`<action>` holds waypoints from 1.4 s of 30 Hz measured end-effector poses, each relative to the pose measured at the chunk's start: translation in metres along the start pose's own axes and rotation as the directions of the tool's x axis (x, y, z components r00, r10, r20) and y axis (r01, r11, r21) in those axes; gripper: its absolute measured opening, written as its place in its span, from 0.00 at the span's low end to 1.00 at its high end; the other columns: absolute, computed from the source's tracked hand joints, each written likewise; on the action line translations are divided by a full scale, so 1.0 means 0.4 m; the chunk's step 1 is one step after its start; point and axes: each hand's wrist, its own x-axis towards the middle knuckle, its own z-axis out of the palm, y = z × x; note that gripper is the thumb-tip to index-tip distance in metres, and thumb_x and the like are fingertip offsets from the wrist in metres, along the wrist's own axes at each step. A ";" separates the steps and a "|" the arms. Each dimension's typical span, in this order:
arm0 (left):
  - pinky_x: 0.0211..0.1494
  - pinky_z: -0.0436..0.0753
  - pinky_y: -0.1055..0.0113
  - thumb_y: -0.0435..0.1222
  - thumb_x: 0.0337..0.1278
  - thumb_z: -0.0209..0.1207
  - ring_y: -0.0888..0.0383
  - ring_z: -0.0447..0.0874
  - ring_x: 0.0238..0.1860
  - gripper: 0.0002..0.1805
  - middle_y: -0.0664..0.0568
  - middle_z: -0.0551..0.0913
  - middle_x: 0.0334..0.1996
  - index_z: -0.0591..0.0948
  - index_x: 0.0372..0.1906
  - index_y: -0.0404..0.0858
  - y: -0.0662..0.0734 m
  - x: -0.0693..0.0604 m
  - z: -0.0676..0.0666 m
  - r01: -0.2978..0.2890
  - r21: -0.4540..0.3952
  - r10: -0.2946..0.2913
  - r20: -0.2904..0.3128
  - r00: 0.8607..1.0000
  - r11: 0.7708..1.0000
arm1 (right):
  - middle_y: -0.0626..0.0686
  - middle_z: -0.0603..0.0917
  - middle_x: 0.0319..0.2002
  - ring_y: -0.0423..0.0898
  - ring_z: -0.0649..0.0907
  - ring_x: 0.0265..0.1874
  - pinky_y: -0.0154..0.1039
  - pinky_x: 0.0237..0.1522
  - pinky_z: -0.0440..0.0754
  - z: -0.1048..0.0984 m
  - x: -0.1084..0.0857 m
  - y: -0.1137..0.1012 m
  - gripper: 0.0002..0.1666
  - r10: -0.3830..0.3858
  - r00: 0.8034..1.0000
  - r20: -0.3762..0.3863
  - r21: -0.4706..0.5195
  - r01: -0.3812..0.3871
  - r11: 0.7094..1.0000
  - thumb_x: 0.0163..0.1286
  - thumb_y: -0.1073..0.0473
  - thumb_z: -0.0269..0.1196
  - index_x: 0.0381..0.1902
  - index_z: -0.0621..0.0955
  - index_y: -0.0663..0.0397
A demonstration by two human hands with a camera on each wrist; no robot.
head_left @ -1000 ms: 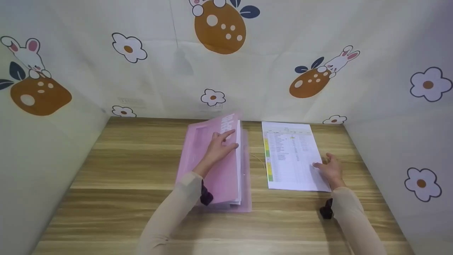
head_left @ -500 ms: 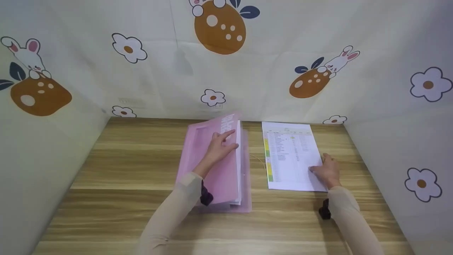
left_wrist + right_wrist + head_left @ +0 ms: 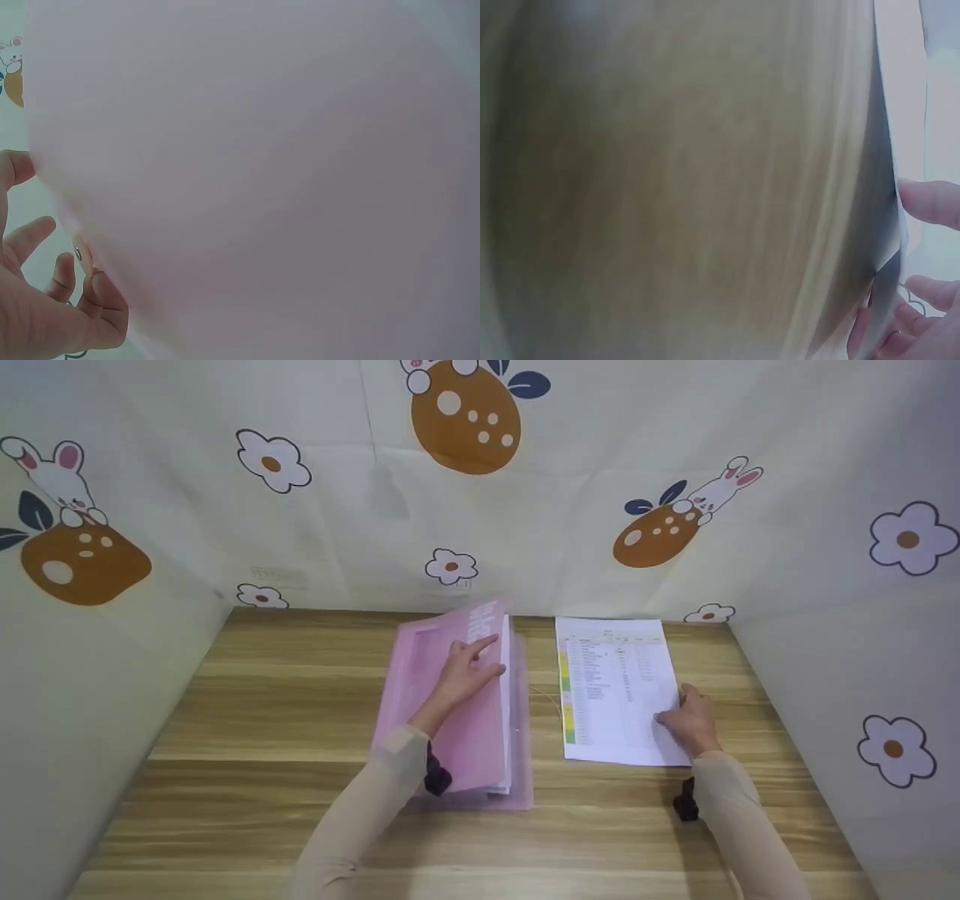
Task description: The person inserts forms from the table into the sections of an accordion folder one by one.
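Observation:
In the head view, a pink folder lies at mid table with its cover raised a little and white papers inside. My left hand lies over the cover and holds its right edge. The left wrist view shows the thumb bent at the pink cover, by a small tab with a metal snap. To the right, my right hand pinches the right edge of a printed sheet, thumb on top. In the right wrist view, the sheet stands edge-on, with fingers behind it.
A thin elastic cord lies between folder and sheet. Pale curtains printed with rabbits and flowers stand behind and on both sides of the wooden table. Black wrist cameras sit at both cuffs.
My right hand has moved slightly left and closed on the sheet's edge. The sheet has turned a little, its near end shifting left. My left hand and the folder look unmoved.

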 end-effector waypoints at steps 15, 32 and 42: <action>0.31 0.64 0.66 0.41 0.44 0.61 0.56 0.61 0.32 0.30 0.47 0.63 0.34 0.71 0.58 0.45 -0.001 0.000 -0.003 -0.024 0.010 0.024 0.005 1.000 1.000 | 0.72 0.54 0.60 0.64 0.58 0.58 0.51 0.57 0.53 0.001 0.003 -0.014 0.51 0.000 1.000 0.027 0.105 -0.003 0.994 0.46 0.75 0.59 0.65 0.45 0.71; 0.34 0.65 0.65 0.41 0.44 0.61 0.55 0.62 0.34 0.30 0.47 0.63 0.34 0.72 0.58 0.46 -0.001 0.004 -0.001 -0.003 0.026 0.003 0.000 1.000 1.000 | 0.71 0.49 0.62 0.62 0.54 0.60 0.51 0.58 0.51 -0.026 0.004 0.015 0.43 -0.063 0.984 0.167 0.143 0.039 0.989 0.53 0.70 0.56 0.64 0.49 0.72; 0.34 0.65 0.65 0.41 0.43 0.61 0.54 0.62 0.35 0.30 0.46 0.63 0.35 0.72 0.58 0.46 0.002 0.001 -0.004 -0.001 -0.002 0.001 0.001 1.000 1.000 | 0.74 0.57 0.58 0.62 0.59 0.58 0.50 0.57 0.54 -0.024 -0.013 0.037 0.32 -0.187 0.969 0.158 0.219 0.150 0.964 0.56 0.71 0.53 0.58 0.59 0.77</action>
